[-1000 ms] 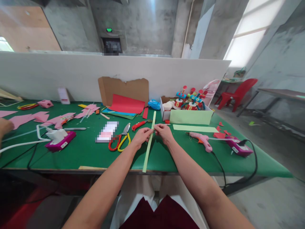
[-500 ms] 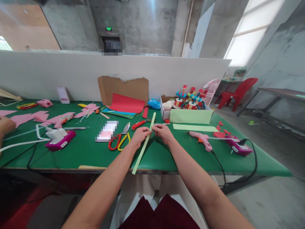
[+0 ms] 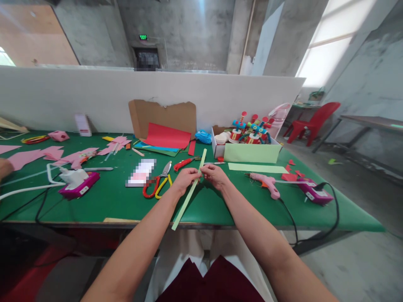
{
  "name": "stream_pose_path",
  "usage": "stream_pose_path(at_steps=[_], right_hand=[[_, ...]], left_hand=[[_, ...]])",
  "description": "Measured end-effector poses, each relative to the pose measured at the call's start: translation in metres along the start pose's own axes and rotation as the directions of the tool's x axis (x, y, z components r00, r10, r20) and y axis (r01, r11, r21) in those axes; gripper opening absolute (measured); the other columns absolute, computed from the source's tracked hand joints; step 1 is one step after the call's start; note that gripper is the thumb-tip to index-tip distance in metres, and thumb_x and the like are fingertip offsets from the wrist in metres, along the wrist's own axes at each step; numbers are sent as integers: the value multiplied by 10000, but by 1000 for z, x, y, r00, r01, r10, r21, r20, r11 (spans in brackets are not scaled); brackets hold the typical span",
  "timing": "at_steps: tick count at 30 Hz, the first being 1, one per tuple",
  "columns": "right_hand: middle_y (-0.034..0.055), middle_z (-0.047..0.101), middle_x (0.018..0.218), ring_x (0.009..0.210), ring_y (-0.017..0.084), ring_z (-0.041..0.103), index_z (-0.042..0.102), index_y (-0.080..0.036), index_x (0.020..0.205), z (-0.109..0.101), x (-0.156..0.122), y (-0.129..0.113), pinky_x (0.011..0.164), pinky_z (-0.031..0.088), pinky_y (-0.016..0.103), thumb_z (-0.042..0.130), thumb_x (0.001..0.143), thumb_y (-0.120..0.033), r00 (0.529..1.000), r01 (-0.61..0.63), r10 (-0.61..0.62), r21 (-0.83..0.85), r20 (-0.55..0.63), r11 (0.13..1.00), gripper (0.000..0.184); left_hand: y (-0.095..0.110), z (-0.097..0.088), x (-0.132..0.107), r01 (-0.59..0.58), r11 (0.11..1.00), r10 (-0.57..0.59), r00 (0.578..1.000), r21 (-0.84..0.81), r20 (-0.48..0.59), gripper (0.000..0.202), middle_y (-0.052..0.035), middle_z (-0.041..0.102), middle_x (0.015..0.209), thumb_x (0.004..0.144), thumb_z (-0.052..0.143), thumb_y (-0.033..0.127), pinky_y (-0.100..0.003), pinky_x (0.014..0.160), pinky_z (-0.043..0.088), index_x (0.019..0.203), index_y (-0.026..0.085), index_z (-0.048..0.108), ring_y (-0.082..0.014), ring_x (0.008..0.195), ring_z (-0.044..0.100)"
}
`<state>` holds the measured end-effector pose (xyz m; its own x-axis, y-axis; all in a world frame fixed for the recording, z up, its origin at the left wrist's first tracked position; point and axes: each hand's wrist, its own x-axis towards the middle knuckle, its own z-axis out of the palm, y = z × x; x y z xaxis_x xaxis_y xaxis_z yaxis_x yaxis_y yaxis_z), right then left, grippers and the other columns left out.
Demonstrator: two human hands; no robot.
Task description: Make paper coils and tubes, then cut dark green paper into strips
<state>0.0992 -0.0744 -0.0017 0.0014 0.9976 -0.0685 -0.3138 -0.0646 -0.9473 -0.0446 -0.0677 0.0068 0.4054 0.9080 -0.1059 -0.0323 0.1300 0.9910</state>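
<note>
A long, narrow light-green paper strip (image 3: pixel 184 206) slants between my hands, its lower end near the table's front edge. My left hand (image 3: pixel 186 179) is closed, pinching the strip by its upper part. Close beside it, my right hand (image 3: pixel 214 174) is closed too, its fingertips at the strip's right edge. Red-and-yellow-handled scissors (image 3: pixel 161 181) lie left of my left hand. Just beyond my hands are red-handled pliers (image 3: pixel 184 163). A wider light-green strip (image 3: pixel 258 168) lies to the right on the green table (image 3: pixel 126 209).
A pink glue gun (image 3: pixel 267 184) and a purple power strip (image 3: pixel 315 193) with cords lie right. Behind stands a box (image 3: pixel 252 153) of colourful figures. Coloured sheets (image 3: pixel 168 136) lean at the back. Another person's hand (image 3: pixel 4 168) is at far left, near pink paper pieces (image 3: pixel 27 159).
The strip's lower end has swung slightly left. My hands stay nearly in place. The other person's hand at far left has drawn back a little toward the frame edge.
</note>
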Motion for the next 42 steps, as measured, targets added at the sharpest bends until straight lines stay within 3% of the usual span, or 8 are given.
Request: stream_pose_path(at_steps=[7,15,22,32,42], right_hand=[[-59,526,483,478,61,444,651,-165,612,-2,0,-3,499,362,212,890,461,-362,1000,-8,7,46,5,999,345],[-64,518,470,459,44,406,599,-168,517,-1,-1,-6,455,334,196,920,378,-357,999,15,-12,61,-48,998,398],[-57,550,535,498,39,422,675,-160,629,-5,-3,-12,487,390,181,907,427,-404,998,-45,38,139,54,989,392],[-40,573,540,475,51,427,677,-160,607,-5,5,-4,472,394,210,887,456,-284,994,20,-4,139,-111,990,287],[-69,516,506,472,40,414,634,-164,560,-5,4,-9,474,374,197,888,424,-303,982,65,-31,177,-188,982,320]], left_hand=[[1,1,-1,10,1000,-10,1000,17,-9,425,39,546,502,494,833,458,-211,485,339,598,153,556,-76,451,484],[2,2,-3,8,999,-9,1000,36,8,400,34,553,501,502,826,442,-212,481,341,596,155,564,-81,448,488],[2,3,-3,21,1000,-21,1000,20,10,397,33,555,502,479,838,427,-209,485,369,587,152,574,-76,452,493],[0,2,-2,8,999,-9,1000,44,28,403,30,554,507,482,824,441,-211,476,348,587,157,558,-78,449,481],[-1,2,-3,-5,995,1,999,99,39,381,30,561,503,487,786,449,-206,473,329,593,164,557,-84,454,478]])
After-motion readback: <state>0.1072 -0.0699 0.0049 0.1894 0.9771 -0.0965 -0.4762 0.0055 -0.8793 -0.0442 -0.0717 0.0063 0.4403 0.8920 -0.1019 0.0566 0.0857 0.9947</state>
